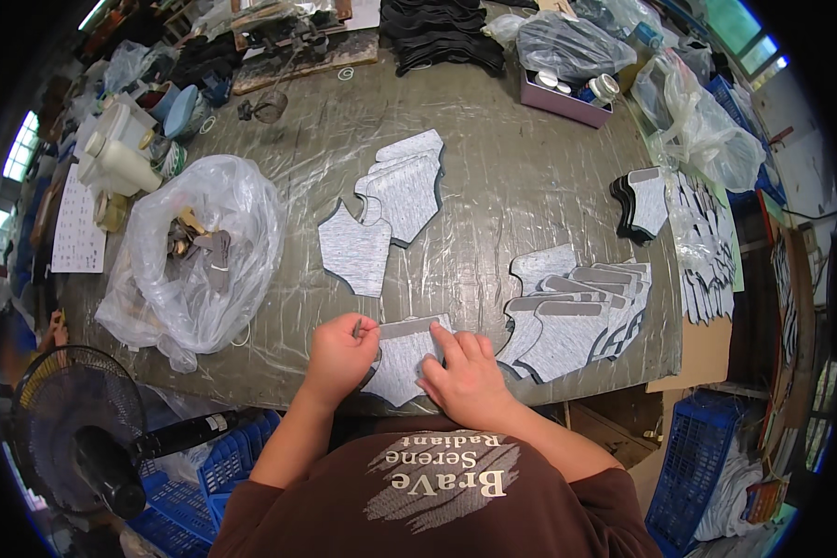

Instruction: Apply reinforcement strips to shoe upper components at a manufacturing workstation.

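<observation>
A grey heathered fabric piece (402,365) with a dark grey strip along its top edge lies flat at the table's near edge. My left hand (340,356) is closed at its left side, with a small dark bit showing between the fingertips; what it is I cannot make out. On the piece's right side rests my right hand (468,377), index finger stretched to the top corner and thumb lower down, holding nothing. Similar pieces with dark strips lie in an overlapping pile (567,325) to the right. Ahead, more grey pieces (406,186) overlap, with one piece (355,249) in front.
A clear plastic bag (251,214) with scraps stands open on the left. Far right are a small stack of pieces (644,209) and a purple box (567,102) with bottles. Dark pieces (437,33) sit at the back. A black fan (79,428) stands lower left.
</observation>
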Tool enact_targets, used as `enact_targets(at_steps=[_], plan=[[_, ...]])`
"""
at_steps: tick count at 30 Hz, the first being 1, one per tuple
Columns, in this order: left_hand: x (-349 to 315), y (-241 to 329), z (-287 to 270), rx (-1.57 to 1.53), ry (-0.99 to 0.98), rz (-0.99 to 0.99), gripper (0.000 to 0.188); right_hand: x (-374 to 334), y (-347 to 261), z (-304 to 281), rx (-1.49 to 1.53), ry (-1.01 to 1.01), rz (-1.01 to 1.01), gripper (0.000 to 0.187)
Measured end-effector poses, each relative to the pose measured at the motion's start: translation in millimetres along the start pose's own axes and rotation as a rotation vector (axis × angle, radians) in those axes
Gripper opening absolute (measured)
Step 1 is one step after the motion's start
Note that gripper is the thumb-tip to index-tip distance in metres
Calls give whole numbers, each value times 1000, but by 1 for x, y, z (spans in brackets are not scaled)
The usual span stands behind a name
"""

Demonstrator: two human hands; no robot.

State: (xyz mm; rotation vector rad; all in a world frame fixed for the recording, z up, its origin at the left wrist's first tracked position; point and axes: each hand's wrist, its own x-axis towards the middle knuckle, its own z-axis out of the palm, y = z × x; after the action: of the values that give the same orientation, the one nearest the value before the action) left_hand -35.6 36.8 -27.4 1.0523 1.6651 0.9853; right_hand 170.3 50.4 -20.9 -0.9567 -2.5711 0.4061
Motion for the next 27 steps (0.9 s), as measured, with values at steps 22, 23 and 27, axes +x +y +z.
enact_targets(at_steps=[22, 23, 27], plan=[[-8, 8, 2, 509, -103, 552, 22, 26, 17, 2, 260, 163, 69, 23], [-10, 10, 2, 461, -140, 508, 20, 21, 18, 1, 256, 160, 70, 23], [-10, 13, -1, 508, -151, 516, 18, -1, 25, -15, 467, 201, 228, 13]])
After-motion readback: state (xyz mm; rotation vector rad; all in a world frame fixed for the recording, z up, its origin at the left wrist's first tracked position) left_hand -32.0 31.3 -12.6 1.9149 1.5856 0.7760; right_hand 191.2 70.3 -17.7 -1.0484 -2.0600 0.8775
